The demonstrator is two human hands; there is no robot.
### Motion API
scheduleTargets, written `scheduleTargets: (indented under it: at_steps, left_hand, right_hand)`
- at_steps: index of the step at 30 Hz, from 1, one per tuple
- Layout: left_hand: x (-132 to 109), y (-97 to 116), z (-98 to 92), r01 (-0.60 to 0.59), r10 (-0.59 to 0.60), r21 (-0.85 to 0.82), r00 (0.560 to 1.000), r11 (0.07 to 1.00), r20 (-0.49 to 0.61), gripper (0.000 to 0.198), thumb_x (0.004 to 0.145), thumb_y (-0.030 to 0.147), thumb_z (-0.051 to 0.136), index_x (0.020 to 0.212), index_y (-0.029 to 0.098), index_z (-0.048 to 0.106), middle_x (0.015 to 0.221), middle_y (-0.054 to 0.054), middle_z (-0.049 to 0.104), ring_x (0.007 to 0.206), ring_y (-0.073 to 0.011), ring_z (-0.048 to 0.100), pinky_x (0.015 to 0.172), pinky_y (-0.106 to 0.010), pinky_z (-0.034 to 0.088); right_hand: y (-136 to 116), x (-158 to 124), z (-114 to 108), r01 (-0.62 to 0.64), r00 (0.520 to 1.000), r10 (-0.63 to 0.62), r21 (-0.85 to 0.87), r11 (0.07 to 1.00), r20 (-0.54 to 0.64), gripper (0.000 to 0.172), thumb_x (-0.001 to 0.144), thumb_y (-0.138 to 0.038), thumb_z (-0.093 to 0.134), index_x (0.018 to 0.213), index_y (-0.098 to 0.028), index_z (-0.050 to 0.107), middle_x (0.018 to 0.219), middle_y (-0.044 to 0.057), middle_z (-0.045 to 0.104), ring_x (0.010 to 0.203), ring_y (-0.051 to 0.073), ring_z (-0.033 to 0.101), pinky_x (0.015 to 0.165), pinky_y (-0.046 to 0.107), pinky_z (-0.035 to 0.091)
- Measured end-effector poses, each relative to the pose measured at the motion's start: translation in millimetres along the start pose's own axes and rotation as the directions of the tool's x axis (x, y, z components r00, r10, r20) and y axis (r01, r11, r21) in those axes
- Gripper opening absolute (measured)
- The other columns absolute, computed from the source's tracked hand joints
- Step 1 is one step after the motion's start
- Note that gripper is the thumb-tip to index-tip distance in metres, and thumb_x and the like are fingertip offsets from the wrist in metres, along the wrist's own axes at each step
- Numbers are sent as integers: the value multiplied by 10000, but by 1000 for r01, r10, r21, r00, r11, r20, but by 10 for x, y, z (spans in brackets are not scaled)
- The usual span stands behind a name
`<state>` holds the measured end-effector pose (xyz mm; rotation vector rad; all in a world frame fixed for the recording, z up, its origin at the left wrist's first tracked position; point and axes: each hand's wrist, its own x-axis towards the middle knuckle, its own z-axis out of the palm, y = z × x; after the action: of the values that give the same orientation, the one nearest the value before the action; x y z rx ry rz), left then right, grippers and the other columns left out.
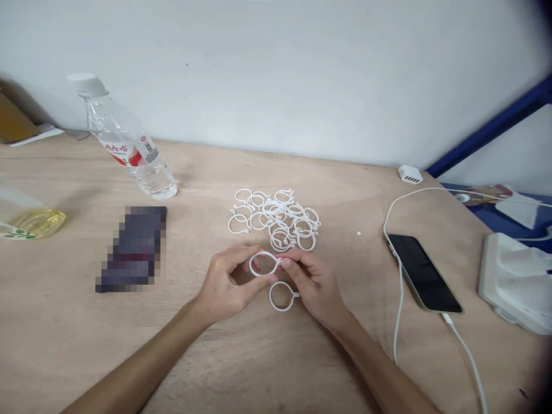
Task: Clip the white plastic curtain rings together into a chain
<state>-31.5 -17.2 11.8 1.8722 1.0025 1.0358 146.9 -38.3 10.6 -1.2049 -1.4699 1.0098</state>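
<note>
Both my hands meet over the middle of the wooden table (64, 345), pinching one white plastic ring (264, 264) between them. My left hand (226, 284) grips the ring's left side with curled fingers. My right hand (314, 283) pinches its right end, by the clasp. A second white ring (282, 296) hangs linked below the first, resting on the table between my hands. Just beyond my fingers lies a loose pile of several white rings (276, 218).
A clear water bottle (125, 141) with a red label lies tilted at the back left. A pixelated dark object (133, 247) sits left of my hands. A phone (425, 271) on a white cable (399, 299) lies to the right, with a white device (515, 282) beyond it.
</note>
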Motion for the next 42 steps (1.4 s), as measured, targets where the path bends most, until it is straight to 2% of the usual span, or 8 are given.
scheduleTargets:
  at_steps: [3,9,17,24,30,34,38,42]
  left_hand:
    - [3,9,3,18,-17,-27,1000,999,11,213,792,375,697,761,172,636,675,-13,580,627,-146,521,591,-287,448]
    - [-15,-59,25,-15,16,70,1000,997,-8,341,784,289,699,1104,203,621,959,-61,666,886,-219,617,817,-359,495]
    - [-22,53,5,-181,59,332,936,926,347,596,712,554,712,1197,224,604,1144,-96,540,1066,-281,494,974,-474,382]
    - [-4,96,-10,-161,55,250,921,955,385,409,855,461,591,1177,209,597,1107,-92,561,1045,-254,497,958,-445,387]
    - [-29,60,0,-125,66,184,953,975,296,379,868,378,598,1205,207,569,1128,-91,548,1076,-241,504,972,-427,416]
    - [-35,-2,21,-89,72,169,992,982,106,376,885,315,579,1244,223,516,1181,-97,532,1123,-236,502,990,-427,423]
    - [-30,-68,41,-56,66,154,996,987,-67,536,847,326,641,1328,246,418,1265,-108,509,1131,-238,510,954,-418,457]
    - [-37,-86,36,-130,127,91,991,987,33,674,792,335,719,1376,263,390,1247,-92,563,1086,-215,558,941,-381,475]
  right_hand:
    - [7,-22,24,4,1000,-5,-23,1000,-24,198,890,-334,543,853,-202,685,750,18,690,681,149,624,624,269,501]
    - [63,32,-90,66,995,-80,-212,975,-54,184,900,-301,542,900,-207,701,827,39,705,734,167,634,648,289,500]
    - [275,142,-90,97,945,-277,-657,747,-176,232,850,-316,622,1016,-174,701,888,86,646,894,240,577,823,401,497]
    - [284,214,8,13,932,-283,-756,655,-229,199,805,-377,682,851,-189,729,803,70,651,827,240,554,769,393,486]
    - [271,257,11,107,901,-365,-693,713,-236,100,828,-282,655,817,-200,711,763,51,647,782,219,545,762,385,488]
    - [176,211,-17,224,872,-440,-623,749,-216,70,867,-228,605,860,-208,672,814,47,673,807,204,567,761,367,486]
    - [58,76,-75,267,920,-365,-452,851,-144,72,883,-205,582,895,-210,653,809,33,672,747,169,584,647,305,481]
    - [23,-108,-110,233,964,-258,-284,930,-56,72,875,-208,591,878,-218,662,763,10,661,688,144,589,610,279,479]
